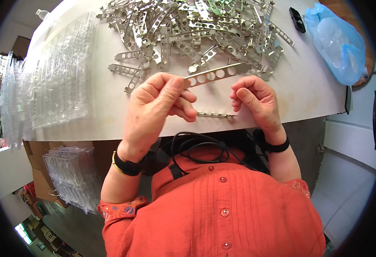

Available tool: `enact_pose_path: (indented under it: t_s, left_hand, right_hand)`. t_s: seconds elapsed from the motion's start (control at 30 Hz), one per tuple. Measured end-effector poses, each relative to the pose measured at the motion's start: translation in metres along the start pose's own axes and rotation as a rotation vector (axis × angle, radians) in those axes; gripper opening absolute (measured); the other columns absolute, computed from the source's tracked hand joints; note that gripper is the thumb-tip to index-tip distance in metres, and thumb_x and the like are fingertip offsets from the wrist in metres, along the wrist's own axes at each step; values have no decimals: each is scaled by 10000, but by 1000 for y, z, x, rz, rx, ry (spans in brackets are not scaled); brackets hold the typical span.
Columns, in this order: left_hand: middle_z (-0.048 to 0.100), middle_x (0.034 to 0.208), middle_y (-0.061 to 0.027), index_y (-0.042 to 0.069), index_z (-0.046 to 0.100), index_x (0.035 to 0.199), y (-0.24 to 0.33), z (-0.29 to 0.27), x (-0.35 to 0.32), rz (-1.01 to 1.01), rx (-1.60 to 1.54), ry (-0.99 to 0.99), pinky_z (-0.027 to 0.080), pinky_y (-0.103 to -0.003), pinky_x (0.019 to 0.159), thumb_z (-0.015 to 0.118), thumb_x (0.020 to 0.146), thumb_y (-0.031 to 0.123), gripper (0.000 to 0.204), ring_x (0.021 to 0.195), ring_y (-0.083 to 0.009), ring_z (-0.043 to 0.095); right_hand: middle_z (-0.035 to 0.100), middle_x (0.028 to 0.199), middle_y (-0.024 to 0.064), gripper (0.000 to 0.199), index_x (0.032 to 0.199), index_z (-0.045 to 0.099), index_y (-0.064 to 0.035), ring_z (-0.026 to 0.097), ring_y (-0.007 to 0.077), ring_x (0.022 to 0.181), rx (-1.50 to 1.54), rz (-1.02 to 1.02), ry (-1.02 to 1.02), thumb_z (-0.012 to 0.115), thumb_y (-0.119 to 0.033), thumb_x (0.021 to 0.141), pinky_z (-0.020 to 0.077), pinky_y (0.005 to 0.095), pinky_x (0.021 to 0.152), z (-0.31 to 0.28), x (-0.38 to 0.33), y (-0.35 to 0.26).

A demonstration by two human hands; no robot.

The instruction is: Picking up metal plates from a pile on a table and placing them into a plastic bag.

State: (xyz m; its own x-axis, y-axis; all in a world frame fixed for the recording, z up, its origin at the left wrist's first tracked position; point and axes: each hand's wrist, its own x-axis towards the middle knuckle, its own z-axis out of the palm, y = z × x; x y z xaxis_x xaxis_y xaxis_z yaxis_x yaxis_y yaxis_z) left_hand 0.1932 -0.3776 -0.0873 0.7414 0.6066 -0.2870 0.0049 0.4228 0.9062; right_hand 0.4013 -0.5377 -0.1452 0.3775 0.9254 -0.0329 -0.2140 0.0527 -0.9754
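My left hand [155,100] pinches a long flat metal slot bracket [215,74] with a row of round holes, between thumb and index finger. The bracket is raised above the white table and points up to the right. Below it a second metal bracket [215,115] shows edge-on, one end by the lower fingers of the same hand; whether those fingers touch it I cannot tell. My right hand [258,100] is just right of the raised bracket and apart from it, fingers curled in and thumb bent over them. Nothing shows in its grasp.
A large heap of similar metal brackets [175,32] covers the table's far middle. Stacked clear plastic trays [63,73] stand at left, and more clear trays [72,175] sit below the table edge. A blue plastic bag [340,47] and a small black object [297,19] lie at far right.
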Motion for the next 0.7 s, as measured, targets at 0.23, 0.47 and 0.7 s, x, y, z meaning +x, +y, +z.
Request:
enact_pose_path:
  t_s: [0.23, 0.47, 0.7]
  left_hand:
    - [691, 881, -108, -43, 591, 1082, -16, 42, -7, 83, 115, -69, 590, -264, 642, 555, 1047, 179, 228, 699, -139, 691]
    - [671, 840, -66, -32, 605, 1050, -23, 54, -2, 65, 187, -93, 564, -238, 624, 580, 1031, 141, 176, 699, -100, 673]
    - [645, 942, -117, 14, 632, 1100, -24, 44, -4, 525, 991, -45, 503, -342, 640, 767, 848, 99, 298, 741, -213, 622]
  right_hand:
    - [711, 1016, 112, 322, 1206, 647, 27, 662, 143, 814, 27, 18, -37, 631, -226, 1007, 550, 286, 697, -3, -4, -2]
    - [708, 1023, 93, 257, 1173, 656, -15, 650, 147, 775, 153, -81, -28, 595, -216, 1025, 537, 301, 665, -10, -2, 4]
    - [697, 941, 87, 151, 1066, 591, -66, 658, 147, 737, 357, -29, 103, 514, -196, 1064, 522, 285, 636, -8, 1, -1]
